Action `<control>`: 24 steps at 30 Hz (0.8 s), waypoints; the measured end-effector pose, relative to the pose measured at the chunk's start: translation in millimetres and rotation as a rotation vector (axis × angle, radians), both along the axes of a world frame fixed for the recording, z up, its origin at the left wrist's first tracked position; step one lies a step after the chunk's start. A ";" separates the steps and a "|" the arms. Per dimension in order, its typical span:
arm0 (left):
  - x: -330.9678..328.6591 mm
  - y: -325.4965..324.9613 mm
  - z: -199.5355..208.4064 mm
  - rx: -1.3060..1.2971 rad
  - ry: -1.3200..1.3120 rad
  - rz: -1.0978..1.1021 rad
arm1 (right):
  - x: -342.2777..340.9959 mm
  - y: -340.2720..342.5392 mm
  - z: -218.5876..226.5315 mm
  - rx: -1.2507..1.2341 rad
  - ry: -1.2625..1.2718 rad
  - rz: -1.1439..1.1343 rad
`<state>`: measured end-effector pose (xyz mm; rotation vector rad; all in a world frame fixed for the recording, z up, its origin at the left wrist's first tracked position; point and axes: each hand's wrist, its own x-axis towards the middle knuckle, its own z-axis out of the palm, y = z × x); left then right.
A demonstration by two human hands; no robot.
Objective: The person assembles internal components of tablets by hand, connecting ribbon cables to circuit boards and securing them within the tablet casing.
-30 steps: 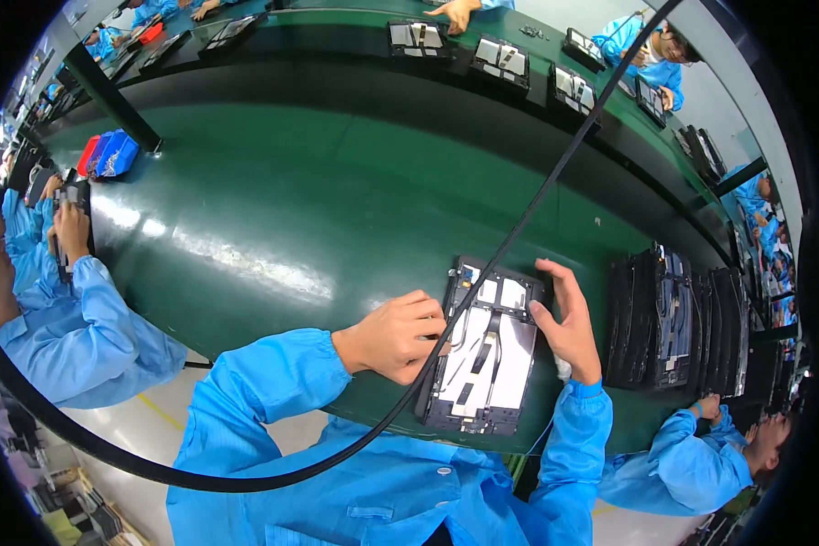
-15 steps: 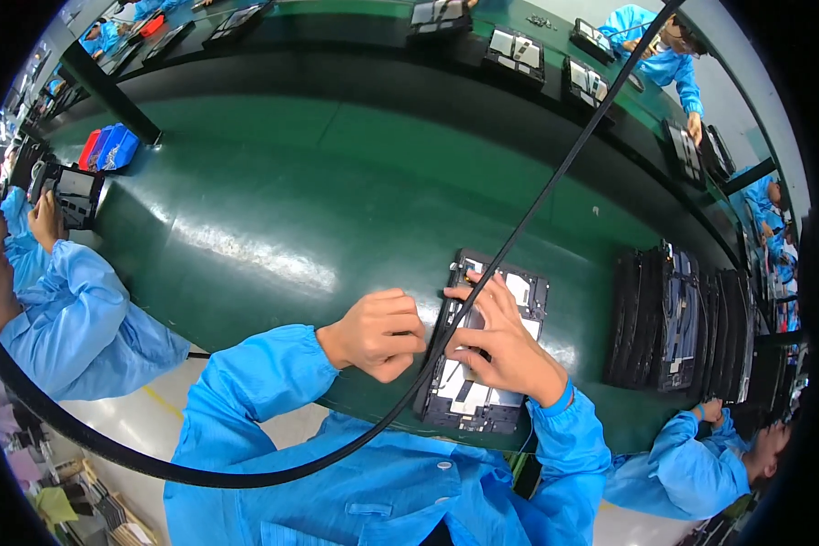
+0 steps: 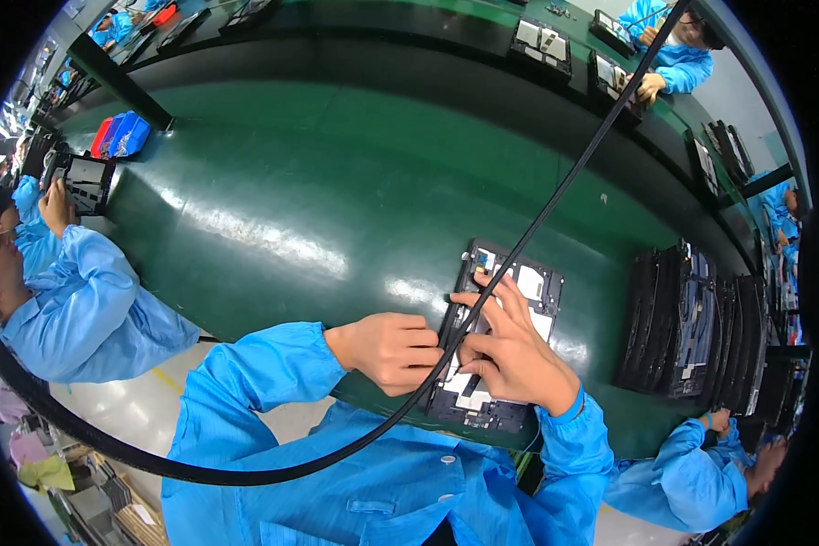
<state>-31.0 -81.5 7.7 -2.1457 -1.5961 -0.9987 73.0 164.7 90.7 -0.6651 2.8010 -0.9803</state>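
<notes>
An opened, flat electronic device [image 3: 541,284] with a black frame, pale panels and small circuit parts lies on the green table [image 3: 273,182] in front of me. My right hand [image 3: 514,359] rests over its middle with fingers stretched and spread, the fingertips near its upper left part and the thumb bent inward. At the device's left edge is my left hand [image 3: 393,353], its fingers curled together. Whatever its fingertips hold is hidden by the fingers and a black cable [image 3: 555,200] that crosses the view in front.
At the right stands a row of upright black device casings [image 3: 692,323]. A blue bin [image 3: 129,135] and a red bin [image 3: 100,136] sit at the far left. More opened devices [image 3: 540,45] lie on the far bench. Co-workers in blue sit at left, right and beyond.
My left hand has moved right, up to the device's left edge. My right hand stays over the device. The whole view has shifted slightly, and a co-worker across has moved their hand to another device.
</notes>
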 end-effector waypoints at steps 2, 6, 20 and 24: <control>0.9 0.8 -3.4 0.004 0.020 -0.022 | 3.8 0.1 -0.4 0.002 -0.032 0.005; -3.1 2.1 0.0 -0.049 0.072 -0.057 | 0.5 -0.8 -13.6 0.053 0.129 -0.121; -7.4 10.3 1.8 0.041 0.116 -0.091 | -3.3 -7.5 -47.9 -0.032 0.431 -0.195; -15.4 14.4 -2.0 0.002 0.139 -0.116 | -3.2 -7.6 -47.5 -0.098 0.424 -0.193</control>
